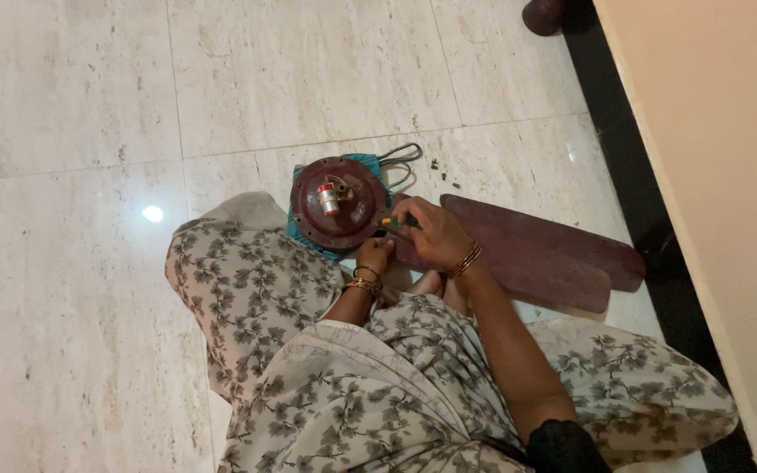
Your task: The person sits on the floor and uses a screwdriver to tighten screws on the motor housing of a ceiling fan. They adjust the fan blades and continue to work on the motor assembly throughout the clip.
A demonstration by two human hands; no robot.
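A round dark-brown fan motor housing (339,203) lies on the floor in front of my knees, with a small red-and-white cylindrical capacitor (328,199) on top. My right hand (431,232) is closed on a screwdriver with a green and yellow handle (393,222), its tip at the housing's right edge. My left hand (376,254) rests just below the housing's lower right rim, fingers curled against it. Both wrists wear gold bangles. Brown fan blades (541,254) lie on the floor to the right, under my right wrist.
A teal cloth (295,229) lies under the housing, with a grey wire loop (400,158) behind it. Small dark screws (445,173) lie scattered near the blades. A cream wall with black skirting (624,166) runs along the right. A dark round object (543,15) stands at the top.
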